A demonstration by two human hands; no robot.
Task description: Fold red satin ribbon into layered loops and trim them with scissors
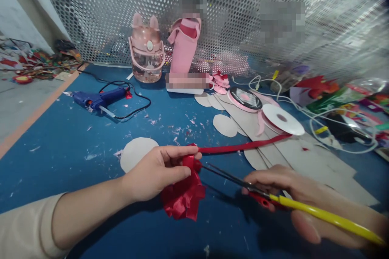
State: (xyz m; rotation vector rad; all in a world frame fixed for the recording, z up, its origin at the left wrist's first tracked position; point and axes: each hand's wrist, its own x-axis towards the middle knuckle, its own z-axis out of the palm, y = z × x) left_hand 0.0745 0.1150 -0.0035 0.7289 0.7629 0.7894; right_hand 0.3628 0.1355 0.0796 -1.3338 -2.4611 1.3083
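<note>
My left hand [161, 170] pinches a folded bunch of red ribbon [185, 198] between thumb and fingers, just above the blue table. From it a strip of red ribbon [243, 146] runs right to a white spool [282, 119]. My right hand [291, 198] is closed round tweezers or thin scissors with a yellow handle [328, 217]; which of the two I cannot tell. The metal tips of this tool point left and reach the ribbon bunch beside my left fingers. A pale round disc [136, 153] lies partly behind my left hand.
A blue glue gun [100, 99] with a black cord lies at the left. Behind stand a pink bottle [147, 54] and a pink pouch [184, 48]. Grey cardboard sheets [322, 162], a black-labelled spool [244, 99], white cables [337, 109] and wrapped materials crowd the right.
</note>
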